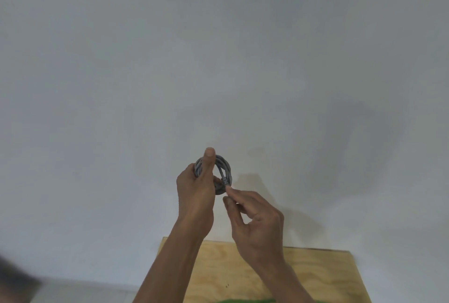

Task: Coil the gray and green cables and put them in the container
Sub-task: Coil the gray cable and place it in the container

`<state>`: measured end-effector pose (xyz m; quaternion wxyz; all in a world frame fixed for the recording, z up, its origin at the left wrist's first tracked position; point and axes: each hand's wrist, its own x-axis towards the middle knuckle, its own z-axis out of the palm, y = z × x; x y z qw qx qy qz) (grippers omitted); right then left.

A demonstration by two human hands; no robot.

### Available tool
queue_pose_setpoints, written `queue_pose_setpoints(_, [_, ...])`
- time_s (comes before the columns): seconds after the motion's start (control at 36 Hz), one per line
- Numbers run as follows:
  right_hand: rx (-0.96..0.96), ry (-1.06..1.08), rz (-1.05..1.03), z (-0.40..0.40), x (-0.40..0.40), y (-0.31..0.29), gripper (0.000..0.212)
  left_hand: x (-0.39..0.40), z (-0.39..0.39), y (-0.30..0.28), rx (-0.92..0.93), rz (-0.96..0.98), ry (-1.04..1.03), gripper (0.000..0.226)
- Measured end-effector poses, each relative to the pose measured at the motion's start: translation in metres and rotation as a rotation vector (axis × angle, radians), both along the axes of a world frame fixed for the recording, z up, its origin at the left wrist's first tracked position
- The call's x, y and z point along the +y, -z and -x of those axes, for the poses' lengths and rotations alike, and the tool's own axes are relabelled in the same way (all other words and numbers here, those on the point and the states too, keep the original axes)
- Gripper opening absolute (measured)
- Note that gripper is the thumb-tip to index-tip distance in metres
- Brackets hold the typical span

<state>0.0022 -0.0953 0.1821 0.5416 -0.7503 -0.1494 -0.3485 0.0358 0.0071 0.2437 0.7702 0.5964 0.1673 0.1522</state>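
Observation:
The gray cable (pixel 224 165) is wound into a small round coil held up in front of a white wall. My left hand (pixel 196 191) grips the coil's left side, thumb raised across its front. My right hand (pixel 255 225) pinches the cable's loose end at the coil's lower right between thumb and forefinger. A strip of green (pixel 245 300), possibly the green cable, shows at the bottom edge on the wooden table (pixel 315 276); most of it is out of view. No container is in view.
A plain white wall (pixel 218 59) fills most of the view. The plywood table top lies below my arms. A blurred dark shape (pixel 17 278) sits at the bottom left corner.

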Motion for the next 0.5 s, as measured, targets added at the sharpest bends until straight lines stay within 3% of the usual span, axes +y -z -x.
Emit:
queue_pose_setpoints(0.08, [-0.026, 0.013, 0.010, 0.002, 0.000, -0.003, 0.023, 0.001, -0.004, -0.002, 0.024, 0.037, -0.092, 0.049])
queue_pose_setpoints(0.28, [-0.050, -0.004, -0.088, -0.001, 0.005, 0.003, 0.027, -0.007, -0.007, -0.009, 0.062, 0.264, -0.119, 0.048])
queue_pose_setpoints(0.5, [-0.057, -0.071, -0.171, -0.011, 0.006, 0.004, 0.023, -0.014, -0.003, -0.005, 0.088, 0.171, -0.114, 0.053])
